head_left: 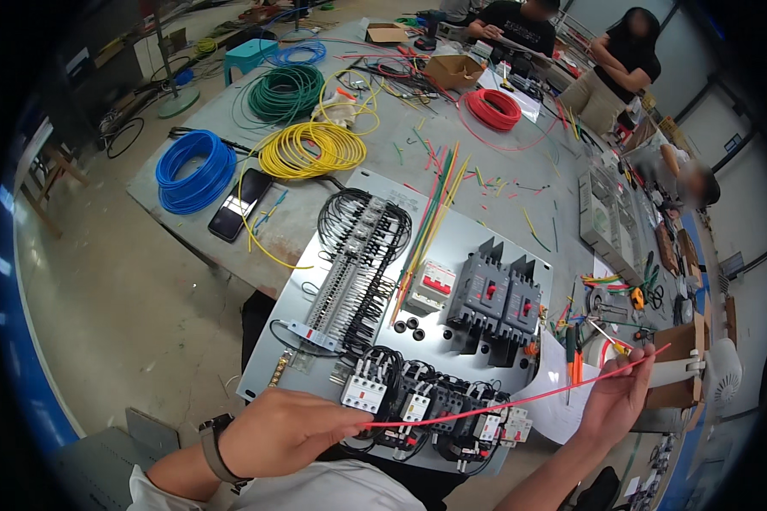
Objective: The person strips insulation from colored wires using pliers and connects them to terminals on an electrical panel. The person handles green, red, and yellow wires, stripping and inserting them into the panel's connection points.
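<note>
A length of red wire (503, 400) is stretched between my hands, above the near edge of a metal mounting plate (294, 294). My left hand (294, 430) pinches its left end; my right hand (622, 387) has its fingers closed on it near the other end. Beneath the wire sits a row of contactors (418, 404) with black wiring. Farther up the plate are a terminal strip (341, 281) with black wires, a small breaker with red switches (435, 285) and two large dark grey circuit breakers (494, 298). Cut red, green and yellow wires (435, 213) lie across the plate.
Blue (196, 170), yellow (313, 151), green (285, 94) and red wire coils (493, 111) lie on the grey table (383, 128). A phone (239, 204) rests by the left edge. Screwdrivers (573, 358), paper and a white fan (724, 372) are at right. Other people (626, 68) are beyond the table.
</note>
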`<action>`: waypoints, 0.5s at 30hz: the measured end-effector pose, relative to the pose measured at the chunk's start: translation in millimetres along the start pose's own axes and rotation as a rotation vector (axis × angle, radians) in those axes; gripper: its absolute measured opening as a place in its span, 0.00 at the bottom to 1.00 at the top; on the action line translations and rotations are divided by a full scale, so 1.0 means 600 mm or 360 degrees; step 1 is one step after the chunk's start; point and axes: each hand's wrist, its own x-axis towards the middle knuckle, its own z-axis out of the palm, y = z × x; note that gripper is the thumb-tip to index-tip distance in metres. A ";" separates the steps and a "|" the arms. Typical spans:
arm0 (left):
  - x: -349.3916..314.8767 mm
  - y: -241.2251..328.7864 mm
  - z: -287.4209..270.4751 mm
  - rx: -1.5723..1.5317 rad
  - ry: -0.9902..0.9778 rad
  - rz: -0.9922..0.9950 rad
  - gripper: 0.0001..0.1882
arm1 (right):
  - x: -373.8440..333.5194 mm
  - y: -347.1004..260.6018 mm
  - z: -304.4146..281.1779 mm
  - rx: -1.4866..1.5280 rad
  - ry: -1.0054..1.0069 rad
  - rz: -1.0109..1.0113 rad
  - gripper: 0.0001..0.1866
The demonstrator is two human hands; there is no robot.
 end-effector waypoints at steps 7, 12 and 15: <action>0.022 0.007 -0.009 -0.0136 0.0038 -0.0098 0.10 | -0.092 0.109 0.077 -0.0468 -0.0328 0.0491 0.14; 0.012 -0.012 -0.006 -0.0173 0.0120 -0.0090 0.09 | -0.058 0.117 0.106 -0.0484 -0.0430 0.0509 0.12; -0.006 -0.049 -0.012 -0.0105 0.0243 -0.0113 0.10 | -0.005 0.103 0.124 -0.0346 -0.0266 0.0354 0.10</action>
